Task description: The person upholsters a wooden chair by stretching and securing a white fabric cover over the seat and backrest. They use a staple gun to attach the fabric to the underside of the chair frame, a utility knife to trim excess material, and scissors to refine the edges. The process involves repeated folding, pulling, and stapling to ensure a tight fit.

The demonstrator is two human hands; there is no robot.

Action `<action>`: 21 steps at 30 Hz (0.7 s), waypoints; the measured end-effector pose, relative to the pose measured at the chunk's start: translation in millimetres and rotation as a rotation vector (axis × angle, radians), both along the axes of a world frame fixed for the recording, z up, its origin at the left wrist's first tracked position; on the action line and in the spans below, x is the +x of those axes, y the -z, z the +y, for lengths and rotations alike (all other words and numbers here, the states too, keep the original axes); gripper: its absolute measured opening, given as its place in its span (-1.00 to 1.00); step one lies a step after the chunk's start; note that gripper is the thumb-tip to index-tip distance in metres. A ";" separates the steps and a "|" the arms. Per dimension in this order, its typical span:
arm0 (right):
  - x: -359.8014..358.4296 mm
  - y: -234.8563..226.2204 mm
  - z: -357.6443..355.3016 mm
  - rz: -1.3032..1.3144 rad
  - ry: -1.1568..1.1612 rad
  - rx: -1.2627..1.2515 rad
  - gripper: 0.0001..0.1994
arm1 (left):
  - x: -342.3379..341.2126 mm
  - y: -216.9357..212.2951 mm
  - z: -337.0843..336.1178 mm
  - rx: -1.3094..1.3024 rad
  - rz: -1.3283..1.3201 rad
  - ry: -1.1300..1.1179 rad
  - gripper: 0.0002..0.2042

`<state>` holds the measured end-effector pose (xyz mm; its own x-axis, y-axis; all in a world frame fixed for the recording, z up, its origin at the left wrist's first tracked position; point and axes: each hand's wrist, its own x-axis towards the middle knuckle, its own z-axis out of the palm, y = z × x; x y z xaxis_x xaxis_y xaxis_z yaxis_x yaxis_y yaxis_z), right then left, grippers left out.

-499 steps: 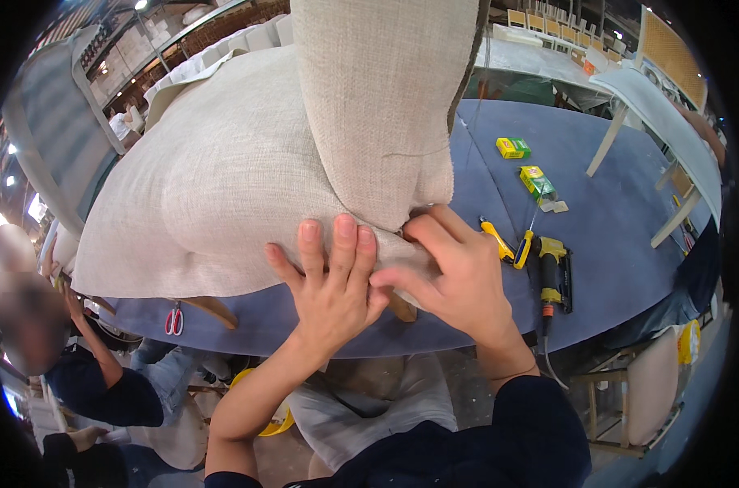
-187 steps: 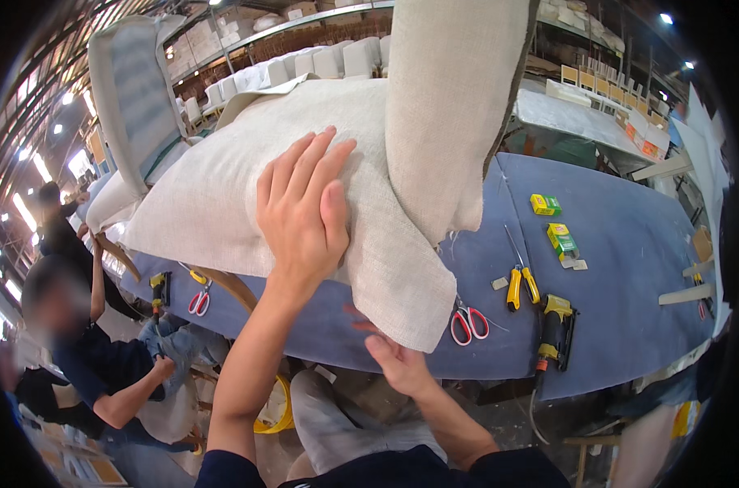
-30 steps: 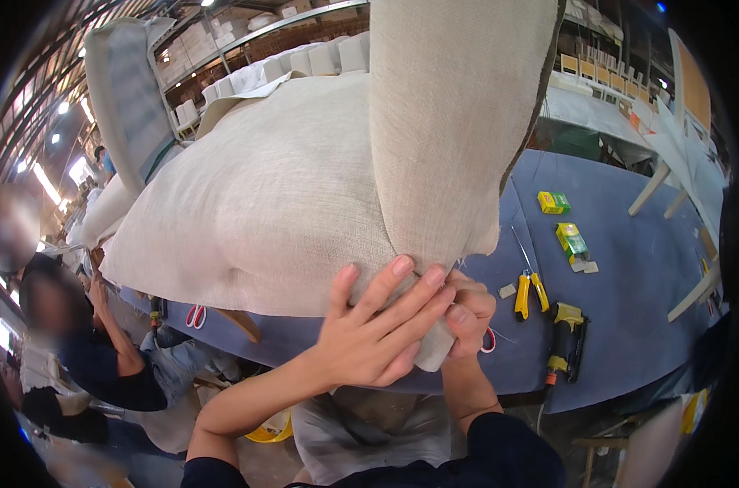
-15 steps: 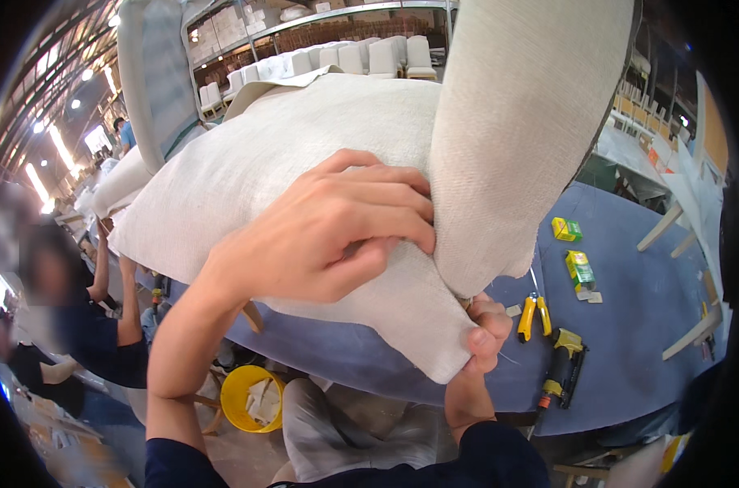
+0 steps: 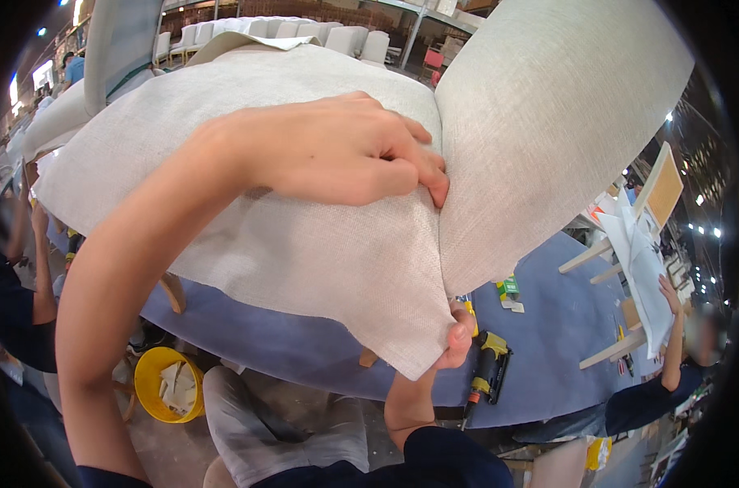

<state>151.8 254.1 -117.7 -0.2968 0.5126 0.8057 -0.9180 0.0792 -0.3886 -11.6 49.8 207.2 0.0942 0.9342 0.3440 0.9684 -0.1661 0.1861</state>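
A chair with a seat (image 5: 304,256) and backrest (image 5: 548,122), both in off-white woven fabric, lies before me. My left hand (image 5: 345,150) reaches across the seat, its bent fingertips pressed into the crease where seat and backrest meet. At the lower end of that crease, my right hand (image 5: 457,335) pinches the loose corner of the seat's fabric cover (image 5: 410,346), thumb on top. The fingers beneath it are partly hidden. A wooden chair leg (image 5: 172,291) shows under the seat's left edge.
On the blue-grey table (image 5: 564,325) lie a yellow-black nail gun (image 5: 489,366) and a green-yellow box (image 5: 509,291). A yellow bucket (image 5: 146,382) of scraps stands below left. Other people work on both sides; one person's hand (image 5: 670,294) touches a pale panel (image 5: 642,268).
My view has turned right, bringing a person at the right into sight. My left fingers have moved slightly along the crease. The right hand keeps its pinch on the fabric corner.
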 end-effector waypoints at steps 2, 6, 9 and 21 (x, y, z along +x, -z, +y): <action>-6.6 4.8 -5.8 0.023 0.321 -0.011 -0.65 | -9.2 4.2 9.8 0.056 0.131 -0.025 -0.56; -17.2 -5.4 -16.9 0.030 0.419 -0.097 -0.63 | -18.4 12.2 7.1 0.363 0.298 -0.339 -0.56; -16.4 -14.9 -17.5 0.043 0.408 -0.044 -0.62 | -14.6 12.1 -10.4 0.420 0.445 -0.349 -0.57; -10.3 -24.3 -35.5 0.077 0.038 -0.014 -0.70 | 87.5 102.0 13.9 0.555 0.495 -0.667 -0.28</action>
<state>141.5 218.6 -93.4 -0.2141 0.5335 0.8182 -0.9416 0.1102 -0.3182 75.9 63.7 105.1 -0.1403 0.5669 0.8117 0.8430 0.4983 -0.2024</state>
